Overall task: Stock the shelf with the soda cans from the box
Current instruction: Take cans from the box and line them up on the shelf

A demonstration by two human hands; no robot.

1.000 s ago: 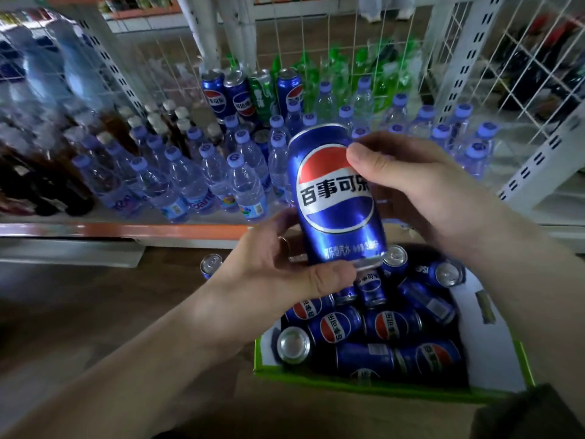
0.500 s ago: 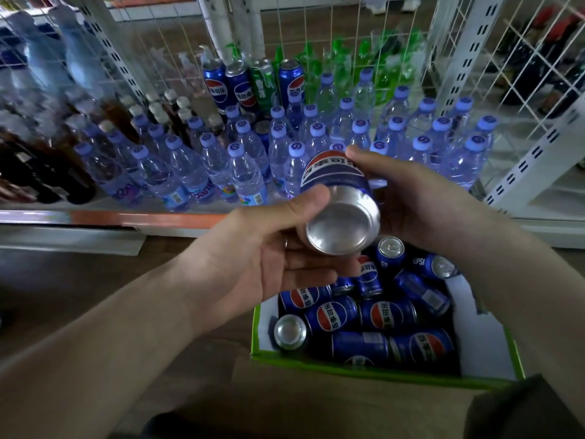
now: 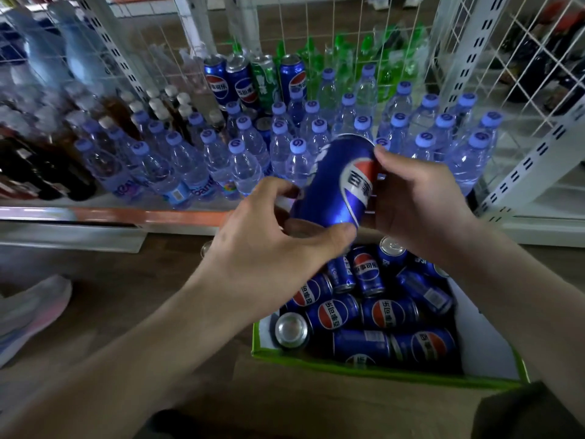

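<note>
Item: blue aluminium soda can (image 3: 337, 182), tilted, above green-rimmed cardboard box (image 3: 373, 365) of loose cans. Left hand (image 3: 269, 245) fingers grip its base; right hand (image 3: 418, 201) fingers clasp its side. Risk: crowded white metal shelf (image 3: 110, 213); insertion likely topples clear water bottles (image 3: 247, 166).

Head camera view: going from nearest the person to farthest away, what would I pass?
Green-rimmed box of cans → blue can held in both hands → water bottles at the shelf front → upright cans standing at the back → wire mesh.
</note>
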